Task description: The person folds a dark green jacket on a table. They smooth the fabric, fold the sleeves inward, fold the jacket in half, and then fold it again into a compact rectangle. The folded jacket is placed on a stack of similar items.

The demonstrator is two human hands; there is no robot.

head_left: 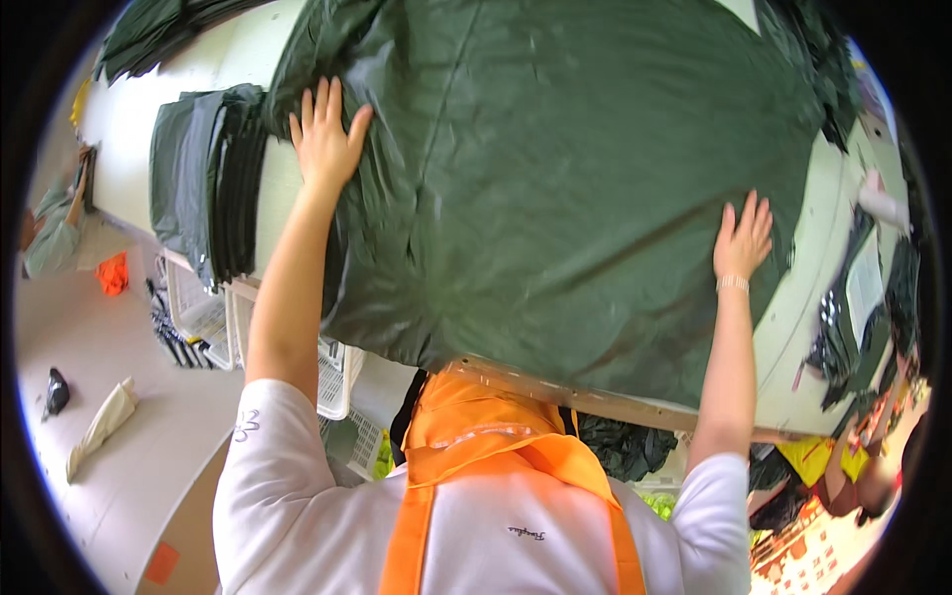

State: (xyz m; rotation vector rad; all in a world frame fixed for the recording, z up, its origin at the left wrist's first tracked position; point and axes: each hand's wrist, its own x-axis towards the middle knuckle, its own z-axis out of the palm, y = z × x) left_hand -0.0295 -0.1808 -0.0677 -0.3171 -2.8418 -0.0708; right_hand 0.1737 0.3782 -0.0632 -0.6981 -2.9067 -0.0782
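1. Left grip [329, 139] is wide: its fingers lie flat and a little parted, the thumb stands well out to the side, and the palm faces down on the dark green cloth [575, 198] near its left edge.
2. Right grip [743, 243] is also wide, flattened near the cloth's right edge with the fingers slightly fanned and pointing away from the body. A pale bracelet [733, 284] circles the wrist.
3. Between and beyond the hands, the cloth covers most of the pale, smooth worktop [119, 164]. It looks thin and slick, with a soft sheen, a long seam line left of its middle, bunched creases along the left side and a shallow diagonal fold toward the right hand.
4. Both bare forearms stretch forward from short white sleeves, set wide apart. The left arm slants inward and reaches farther; the right arm runs almost straight ahead.
5. Left of the cloth sits a neat stack [203, 183] of folded dark green pieces, layered and roughly rectangular.
6. Below the worktop's front edge, a white plastic basket [342, 377] shows its slotted wall.
7. An orange apron [486, 426], wrinkled at the waist, hangs from two flat straps over the white shirt [516, 535].
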